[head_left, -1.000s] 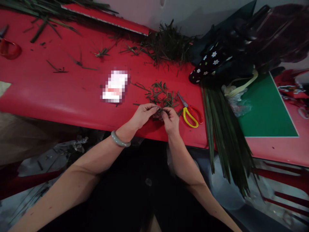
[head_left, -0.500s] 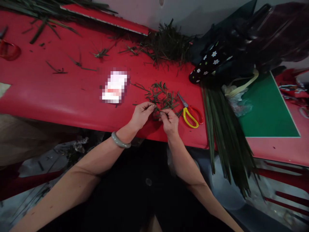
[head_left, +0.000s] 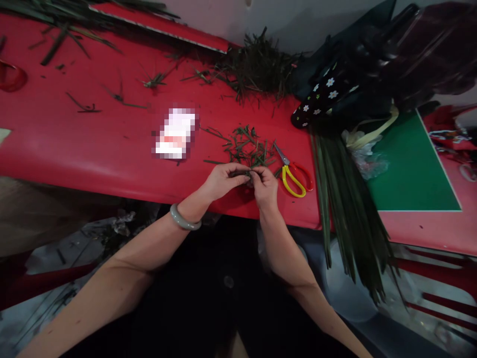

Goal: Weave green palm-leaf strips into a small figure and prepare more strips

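A big red bench (head_left: 93,139) fills the upper left and middle of the frame; its top is smooth and a bit shiny. At the upper right lies a heap of dark cloth (head_left: 391,54), soft and folded, with a black piece that has little white flowers (head_left: 320,97) on it. Below that, at the right, a flat green mat (head_left: 413,174) sits on the bench. A bunch of long green leaves (head_left: 346,209), thin and straight like ribbons, hangs over the front edge of the bench just left of the mat. At the top middle, against the wall, is a spiky pile of dark green trimmings (head_left: 257,67). More loose thin stems (head_left: 59,35) lie scattered at the upper left. Near the middle a small blurred white packet (head_left: 175,134) lies flat. Just right of the hands rest scissors (head_left: 294,176) with one yellow loop and one red loop and short grey blades. A little pile of short green leaf bits (head_left: 249,146) lies just above the hands. The left hand (head_left: 223,180), with a smooth round grey bangle (head_left: 183,219) on its wrist, and the right hand (head_left: 265,186) meet in the middle of the frame at the front of the bench. Both hands pinch one small green leaf strip (head_left: 244,173) between fingertips, each gripping one end, just over the red top.
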A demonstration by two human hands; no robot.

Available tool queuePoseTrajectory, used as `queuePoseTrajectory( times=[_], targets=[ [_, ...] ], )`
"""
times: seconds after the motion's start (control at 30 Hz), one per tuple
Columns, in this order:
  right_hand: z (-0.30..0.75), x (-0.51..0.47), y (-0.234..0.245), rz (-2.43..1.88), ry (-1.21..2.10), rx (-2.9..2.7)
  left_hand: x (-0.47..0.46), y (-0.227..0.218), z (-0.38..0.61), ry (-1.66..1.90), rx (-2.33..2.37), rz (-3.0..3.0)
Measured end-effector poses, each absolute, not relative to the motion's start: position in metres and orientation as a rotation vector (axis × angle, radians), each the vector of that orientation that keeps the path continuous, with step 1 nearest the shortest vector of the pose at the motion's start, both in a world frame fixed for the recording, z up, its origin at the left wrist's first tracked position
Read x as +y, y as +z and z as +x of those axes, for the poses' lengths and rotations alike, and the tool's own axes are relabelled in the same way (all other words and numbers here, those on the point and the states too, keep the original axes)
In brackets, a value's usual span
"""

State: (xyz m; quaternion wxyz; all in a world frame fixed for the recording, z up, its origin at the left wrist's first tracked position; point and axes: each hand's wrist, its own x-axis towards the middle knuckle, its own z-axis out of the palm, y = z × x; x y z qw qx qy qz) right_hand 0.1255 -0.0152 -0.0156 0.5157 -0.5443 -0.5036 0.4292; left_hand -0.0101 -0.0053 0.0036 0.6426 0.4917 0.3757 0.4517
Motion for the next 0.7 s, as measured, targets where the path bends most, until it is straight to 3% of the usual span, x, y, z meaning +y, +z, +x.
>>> queuePoseTrajectory(
  times=[0.3,0.7],
  targets=[
    [0.1252,-0.0157,-0.0165,-1.282,1.063,-1.245,-0.0041,0.0045,-0.0105,1.045,0.951,1.262],
    [0.126,-0.0166,-0.0159,-1.364,0.749,-1.412,-0.0025,0.0034,-0.0095,0.985,0.933,1.248]
  ],
)
